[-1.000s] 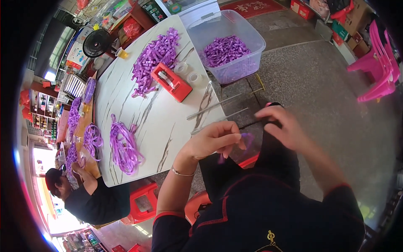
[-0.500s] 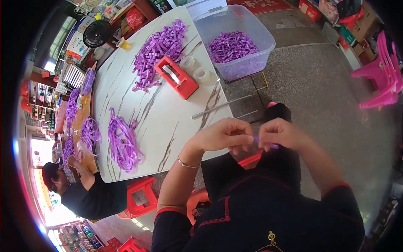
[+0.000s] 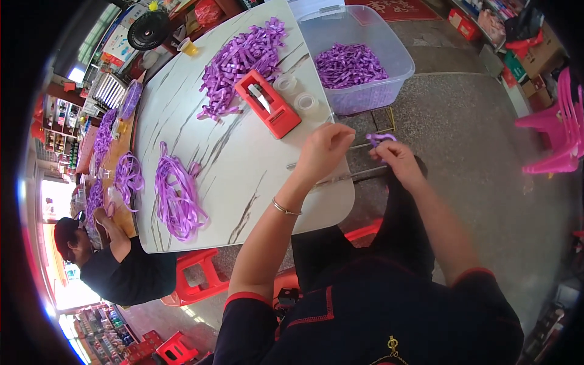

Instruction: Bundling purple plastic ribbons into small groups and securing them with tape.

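My right hand (image 3: 398, 161) is closed on a small looped piece of purple ribbon (image 3: 382, 139), just off the table's right edge. My left hand (image 3: 328, 149) is raised over that edge, thumb and fingers pinched together; whatever may be between them is too small to make out. Beyond it stands a red tape dispenser (image 3: 283, 119), with clear round rings (image 3: 306, 103) beside it. A heap of short purple ribbon pieces (image 3: 243, 61) lies behind the dispenser. Long loose purple ribbons (image 3: 176, 198) are bunched at the table's left side.
A clear plastic bin (image 3: 372, 92) of purple ribbon pieces stands past the table's (image 3: 243, 182) right edge. Thin metal rods (image 3: 365, 174) jut out below my hands. At left, another person (image 3: 125, 261) sits at a wooden table. Pink chairs (image 3: 553, 134) are far right.
My hands have come apart and moved forward, the left up over the table's edge. The purple ribbon now shows as a loop in my right hand. The view has shifted slightly.
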A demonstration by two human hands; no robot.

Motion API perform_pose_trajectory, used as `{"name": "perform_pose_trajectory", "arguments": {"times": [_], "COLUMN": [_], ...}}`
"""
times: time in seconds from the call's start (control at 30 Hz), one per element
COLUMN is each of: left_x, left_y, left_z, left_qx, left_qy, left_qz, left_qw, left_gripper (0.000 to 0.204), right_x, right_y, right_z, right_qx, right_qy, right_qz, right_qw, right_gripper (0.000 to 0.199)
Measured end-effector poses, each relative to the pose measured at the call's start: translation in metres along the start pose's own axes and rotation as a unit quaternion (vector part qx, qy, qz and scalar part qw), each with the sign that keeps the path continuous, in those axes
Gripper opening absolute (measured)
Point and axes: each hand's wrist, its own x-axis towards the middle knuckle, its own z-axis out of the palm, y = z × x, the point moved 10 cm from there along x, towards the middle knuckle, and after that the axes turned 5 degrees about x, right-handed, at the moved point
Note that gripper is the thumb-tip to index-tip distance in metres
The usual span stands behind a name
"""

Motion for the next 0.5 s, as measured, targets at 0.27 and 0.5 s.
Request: {"name": "perform_pose_trajectory", "arguments": {"times": [0.27, 0.5], "left_x": [0.005, 0.007], "left_y": [0.004, 0.002], "left_z": [0.007, 0.012], "left_qx": [0.041, 0.114], "left_qy": [0.022, 0.013], "left_qz": [0.036, 0.035], "left_qw": [0.998, 0.993], "left_gripper": [0.015, 0.017], "right_x": [-0.008, -0.011], "right_y": [0.022, 0.029], "right_z": [0.014, 0.016], "right_qx": [0.027, 0.014], "right_qy": [0.011, 0.021], "right_qz": [0.018, -0.009], "right_qw": [0.999, 1.000], "right_gripper": [0.020, 0.021]}}
